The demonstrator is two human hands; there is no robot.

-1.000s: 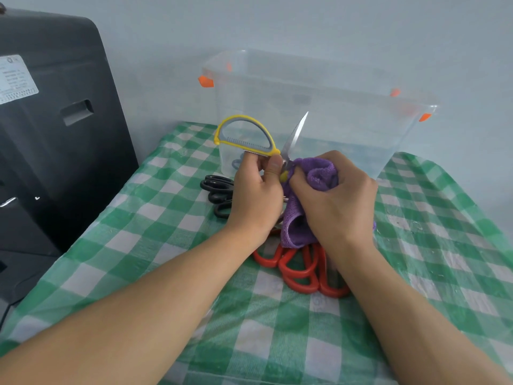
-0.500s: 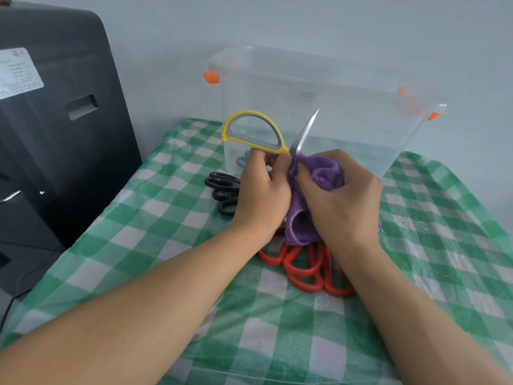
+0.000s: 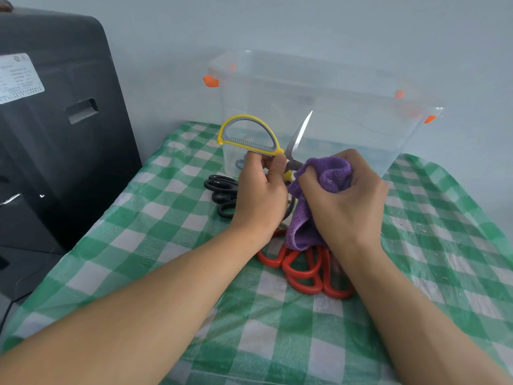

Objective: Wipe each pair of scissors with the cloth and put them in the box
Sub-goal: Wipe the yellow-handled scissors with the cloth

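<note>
the yellow scissors (image 3: pixel 249 140), pinched in the left hand (image 3: pixel 261 195), point their blade up-right, just beside the right hand (image 3: pixel 347 201) clutching the purple cloth (image 3: pixel 330 173).

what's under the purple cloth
Red-handled scissors lie under the purple cloth, their loops showing on the checked tablecloth. Cloth and right hand hide the blades, so their number is unclear.

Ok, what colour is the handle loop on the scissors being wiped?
Yellow with a grey inner lining; the handle loop shows clearly in the head view, above the left hand.
</note>
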